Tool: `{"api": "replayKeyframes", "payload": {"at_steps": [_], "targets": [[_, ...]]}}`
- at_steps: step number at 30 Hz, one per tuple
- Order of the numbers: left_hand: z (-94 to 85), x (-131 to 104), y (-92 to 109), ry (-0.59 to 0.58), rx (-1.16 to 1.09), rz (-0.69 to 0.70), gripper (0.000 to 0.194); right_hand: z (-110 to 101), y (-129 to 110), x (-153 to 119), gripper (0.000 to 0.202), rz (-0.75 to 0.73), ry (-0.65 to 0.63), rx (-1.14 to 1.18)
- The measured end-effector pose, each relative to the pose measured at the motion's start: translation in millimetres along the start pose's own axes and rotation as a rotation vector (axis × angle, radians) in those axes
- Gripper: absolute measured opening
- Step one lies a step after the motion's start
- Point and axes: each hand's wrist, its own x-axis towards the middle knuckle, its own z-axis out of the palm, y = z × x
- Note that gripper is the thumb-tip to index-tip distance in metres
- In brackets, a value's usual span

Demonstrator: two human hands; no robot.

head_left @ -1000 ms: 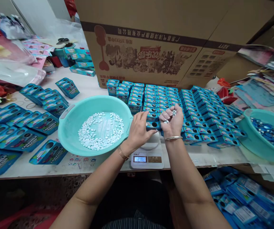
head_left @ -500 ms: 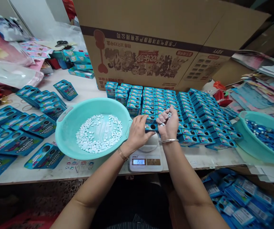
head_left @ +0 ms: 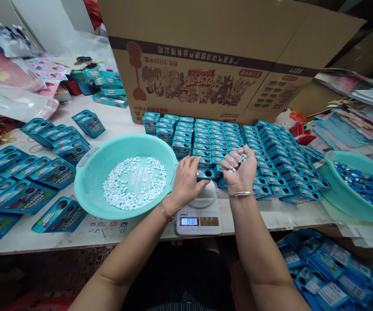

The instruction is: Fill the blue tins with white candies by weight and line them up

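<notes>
My right hand [head_left: 240, 170] is turned palm up, its fingers curled over a small heap of white candies [head_left: 243, 157]. A few of them show between the fingers, above the rows of boxes. My left hand [head_left: 185, 180] is bent round a small blue candy box [head_left: 205, 174], which shows between thumb and fingers at the back of the white kitchen scale [head_left: 199, 221]. Its display appears to read 153.2. Left of that hand stands a turquoise basin [head_left: 84, 188] with many white candies [head_left: 131, 201] spread over its bottom.
Blue boxes in tight rows [head_left: 218, 140] stand in front of a large cardboard carton [head_left: 199, 26]. More boxes [head_left: 55, 172] are at the left. A second turquoise basin [head_left: 342, 190] at right holds shiny blue pieces. Below the table edge lies a pile of blue boxes [head_left: 329, 268].
My right hand has moved a little to the right, still closed round the candies. The left hand stays almost in place at the box, and the scale's reading looks the same.
</notes>
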Motion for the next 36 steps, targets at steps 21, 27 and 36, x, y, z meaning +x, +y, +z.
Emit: {"api": "replayKeyframes", "payload": {"at_steps": [21, 27, 36], "targets": [[107.7, 40.7, 182.5, -0.404, 0.072, 0.568, 0.030, -228.4, -115.2, -163.0, 0.031, -0.400, 0.181, 0.272], [204.3, 52.5, 223.3, -0.406, 0.129, 0.707, 0.024, -262.2, -120.1, -173.6, 0.030, -0.454, 0.258, 0.352], [219.9, 65.2, 219.8, -0.419, 0.186, 0.702, 0.053, -280.0, -121.7, -171.3, 0.031, -0.444, 0.267, 0.432]]}}
